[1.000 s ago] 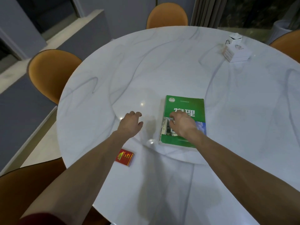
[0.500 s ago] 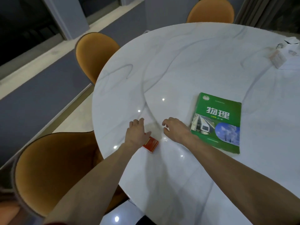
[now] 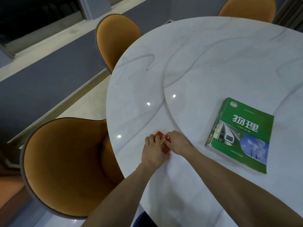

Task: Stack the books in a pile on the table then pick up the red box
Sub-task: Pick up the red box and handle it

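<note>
A small red box (image 3: 161,141) lies near the left edge of the round white marble table (image 3: 213,66). My left hand (image 3: 152,151) grips it from the left side and my right hand (image 3: 177,143) grips it from the right, fingers curled on its edges. Both hands partly hide the box. A pile of books topped by a green-covered book (image 3: 241,133) lies flat on the table to the right, apart from both hands.
An orange shell chair (image 3: 65,167) stands close at the left, by the table's edge. Two more orange chairs (image 3: 114,40) stand farther back. A raised round centre plate (image 3: 229,71) covers the table's middle.
My right hand left the green book and came left to the red box. My left hand closed on the box too. The view swung left, towards the table's edge.
</note>
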### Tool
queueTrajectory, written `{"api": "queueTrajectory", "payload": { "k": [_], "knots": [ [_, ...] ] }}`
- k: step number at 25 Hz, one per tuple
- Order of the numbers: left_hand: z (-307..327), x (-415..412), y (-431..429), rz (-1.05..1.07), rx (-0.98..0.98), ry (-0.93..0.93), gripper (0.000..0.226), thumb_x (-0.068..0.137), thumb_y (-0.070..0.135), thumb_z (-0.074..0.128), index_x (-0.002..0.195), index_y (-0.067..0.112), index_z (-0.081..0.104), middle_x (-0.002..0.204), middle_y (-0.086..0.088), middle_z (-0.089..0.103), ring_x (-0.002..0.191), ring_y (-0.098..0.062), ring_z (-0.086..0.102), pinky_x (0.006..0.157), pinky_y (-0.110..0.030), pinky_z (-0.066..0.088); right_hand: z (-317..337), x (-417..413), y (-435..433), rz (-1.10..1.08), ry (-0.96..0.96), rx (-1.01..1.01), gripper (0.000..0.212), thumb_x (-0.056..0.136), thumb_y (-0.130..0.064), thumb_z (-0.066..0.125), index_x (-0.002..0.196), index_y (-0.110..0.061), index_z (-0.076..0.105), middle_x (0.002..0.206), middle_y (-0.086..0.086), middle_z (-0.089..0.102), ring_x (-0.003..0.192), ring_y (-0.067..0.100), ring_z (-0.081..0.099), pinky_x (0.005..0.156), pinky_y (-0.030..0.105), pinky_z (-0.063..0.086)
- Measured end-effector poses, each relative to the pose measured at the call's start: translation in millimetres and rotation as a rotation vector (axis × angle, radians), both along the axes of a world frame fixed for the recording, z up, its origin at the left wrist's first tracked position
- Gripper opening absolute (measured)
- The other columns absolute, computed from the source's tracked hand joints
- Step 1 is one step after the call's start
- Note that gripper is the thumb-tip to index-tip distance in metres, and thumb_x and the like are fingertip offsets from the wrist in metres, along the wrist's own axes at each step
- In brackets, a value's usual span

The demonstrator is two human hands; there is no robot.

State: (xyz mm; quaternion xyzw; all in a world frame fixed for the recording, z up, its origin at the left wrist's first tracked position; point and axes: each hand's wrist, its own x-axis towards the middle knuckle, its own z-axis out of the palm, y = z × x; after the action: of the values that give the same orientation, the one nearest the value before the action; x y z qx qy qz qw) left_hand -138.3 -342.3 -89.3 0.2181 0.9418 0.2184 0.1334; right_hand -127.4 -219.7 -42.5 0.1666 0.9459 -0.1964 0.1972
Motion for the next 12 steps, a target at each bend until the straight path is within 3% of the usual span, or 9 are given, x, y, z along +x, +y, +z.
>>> {"api": "queueTrajectory", "payload": {
  "k": [3,8,12],
  "knots": [
    [0.1,-0.4,-0.7,-0.008,0.015,-0.002,0.067,0.068,0.045,0.067,0.121,0.011,0.045,0.12,-0.009,0.051,0.113,-0.025,0.046,0.084,-0.034,0.052,-3.0,-2.3,-1.8,-0.044,0.016,-0.018,0.027,0.092,-0.017,0.046,0.112,-0.007,0.062,0.109,0.012,0.069,0.099,0.028,0.063,0.084,0.033,0.049],
    [16.2,-18.9,0.5,-0.122,0.057,0.04,0.071,0.071,0.046,0.066,0.129,0.012,0.043,0.127,-0.007,0.048,0.119,-0.023,0.043,0.095,-0.031,0.046,16.8,-0.8,9.0,-0.172,0.115,-0.166,0.028,0.091,-0.013,0.05,0.115,-0.008,0.063,0.112,0.015,0.066,0.101,0.028,0.062,0.091,0.038,0.051],
    [54.2,-39.8,22.7,-0.311,0.127,0.097,0.073,0.072,0.048,0.067,0.131,0.014,0.041,0.134,-0.006,0.042,0.125,-0.021,0.036,0.098,-0.032,0.046,53.4,4.5,32.0,-0.262,0.238,-0.151,0.031,0.09,-0.011,0.052,0.118,-0.006,0.062,0.114,0.017,0.064,0.104,0.029,0.06,0.091,0.037,0.05]
  ]
}}
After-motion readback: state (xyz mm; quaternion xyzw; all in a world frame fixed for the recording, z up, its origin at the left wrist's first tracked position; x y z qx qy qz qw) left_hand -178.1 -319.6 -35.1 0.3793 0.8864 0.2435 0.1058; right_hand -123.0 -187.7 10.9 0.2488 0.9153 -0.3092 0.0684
